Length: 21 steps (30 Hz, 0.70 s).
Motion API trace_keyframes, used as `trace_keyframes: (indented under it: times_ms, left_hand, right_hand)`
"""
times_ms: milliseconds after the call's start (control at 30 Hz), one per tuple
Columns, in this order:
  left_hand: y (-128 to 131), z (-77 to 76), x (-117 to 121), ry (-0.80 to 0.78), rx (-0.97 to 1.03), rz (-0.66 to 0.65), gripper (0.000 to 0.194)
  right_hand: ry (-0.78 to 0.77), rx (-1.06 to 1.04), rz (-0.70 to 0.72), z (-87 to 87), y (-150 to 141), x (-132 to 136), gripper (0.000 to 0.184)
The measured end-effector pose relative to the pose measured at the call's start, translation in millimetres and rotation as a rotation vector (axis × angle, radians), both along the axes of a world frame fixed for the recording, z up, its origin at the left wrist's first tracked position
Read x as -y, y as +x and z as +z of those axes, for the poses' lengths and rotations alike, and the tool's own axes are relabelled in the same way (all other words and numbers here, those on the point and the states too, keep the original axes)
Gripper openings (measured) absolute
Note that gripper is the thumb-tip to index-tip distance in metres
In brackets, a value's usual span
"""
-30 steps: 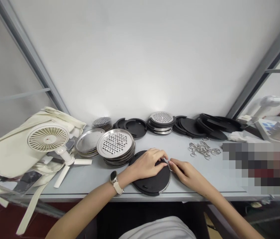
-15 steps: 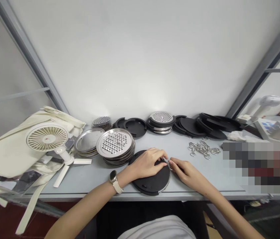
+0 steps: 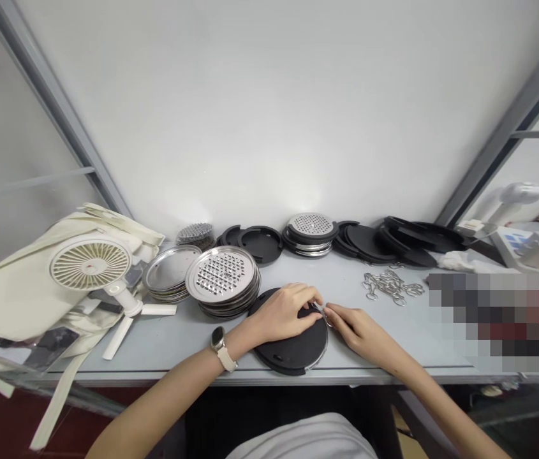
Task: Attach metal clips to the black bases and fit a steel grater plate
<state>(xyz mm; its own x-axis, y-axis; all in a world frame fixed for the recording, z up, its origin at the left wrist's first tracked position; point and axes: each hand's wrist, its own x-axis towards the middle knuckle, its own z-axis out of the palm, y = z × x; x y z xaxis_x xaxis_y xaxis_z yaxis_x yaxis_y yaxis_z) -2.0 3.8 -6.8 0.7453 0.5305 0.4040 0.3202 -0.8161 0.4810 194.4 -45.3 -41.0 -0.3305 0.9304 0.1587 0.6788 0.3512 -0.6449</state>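
Observation:
A round black disc (image 3: 298, 347) with a metal rim lies flat at the table's front edge. My left hand (image 3: 282, 313) rests on top of it, fingers curled and pinched at its right rim. My right hand (image 3: 353, 326) lies just right of the disc, fingers pinched on a small metal ring (image 3: 326, 317) at that same rim. The two sets of fingertips almost touch. A watch (image 3: 222, 347) sits on my left wrist.
Stacks of perforated metal discs (image 3: 222, 280) and plain metal plates (image 3: 169, 273) stand to the left. Black discs (image 3: 393, 242) line the back wall. A pile of metal rings (image 3: 391, 285) lies to the right. A white fan (image 3: 91, 268) on a cloth bag (image 3: 6, 299) fills the left.

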Motion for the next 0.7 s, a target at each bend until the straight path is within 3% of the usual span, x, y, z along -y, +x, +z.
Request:
trace_keyframes:
  times_ms: [167, 700]
  left_hand:
    - [1.4, -0.5, -0.2, 0.025, 0.005, 0.035, 0.012]
    - [1.2, 0.3, -1.8, -0.1, 0.019, 0.005, 0.01]
  right_hand:
    - [0.002, 0.024, 0.005, -0.6, 0.0, -2.8, 0.036]
    - [-0.013, -0.032, -0.002, 1.4, -0.4, -1.0, 0.037]
